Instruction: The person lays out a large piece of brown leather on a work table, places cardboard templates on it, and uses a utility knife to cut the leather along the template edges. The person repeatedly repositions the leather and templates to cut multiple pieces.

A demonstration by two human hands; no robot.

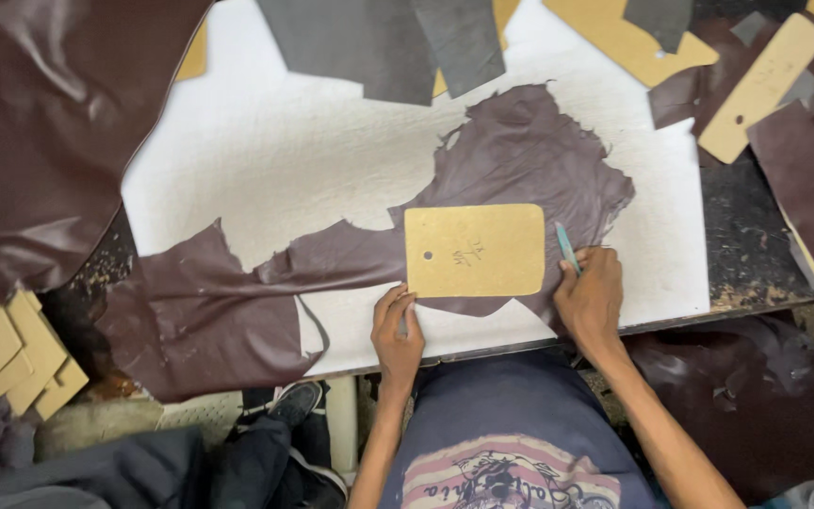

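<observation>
Tan cardboard template (474,250) lies flat on maroon leather scrap (520,160), on white table (266,151). Left hand (398,330) empty, fingertips at template's lower edge, likely steadying it. Right hand (591,297) grips teal pen (567,247) beside template's right edge, poised for tracing outline.

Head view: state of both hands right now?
Left hand: open, fingers pressing the bottom edge of the tan template.
Right hand: closed on a teal pen, beside the template's right edge.
</observation>
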